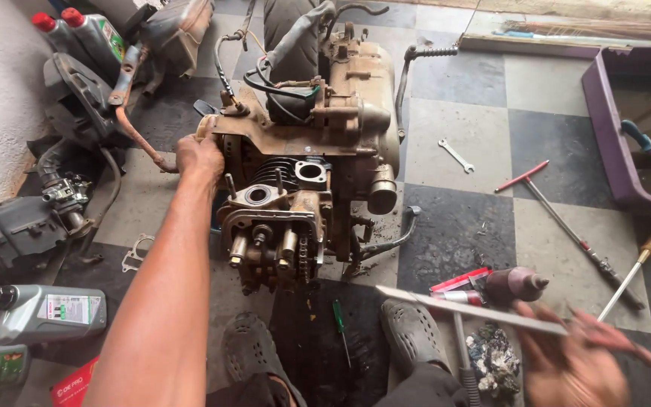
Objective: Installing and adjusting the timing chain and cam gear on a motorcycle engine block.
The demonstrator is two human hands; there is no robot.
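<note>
right hand (pixel 566 365) gripping flat bar (pixel 469 309) | left hand (pixel 199 154) outstretched, on engine (pixel 303 173)

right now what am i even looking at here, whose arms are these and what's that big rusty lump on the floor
This is one picture from a camera worn on a person's head, looking down at their own arms and feet. The rusty lump is a small engine, partly taken apart, standing on a checkered tile floor. The left hand rests on the engine's left edge. The right hand, blurred, holds a long flat metal strip, perhaps a file or ruler. Around the engine lie a small spanner, a red-handled T-bar wrench, a green screwdriver, grey oil bottles and a purple tray. The person's dark shoes show at the bottom.
</note>
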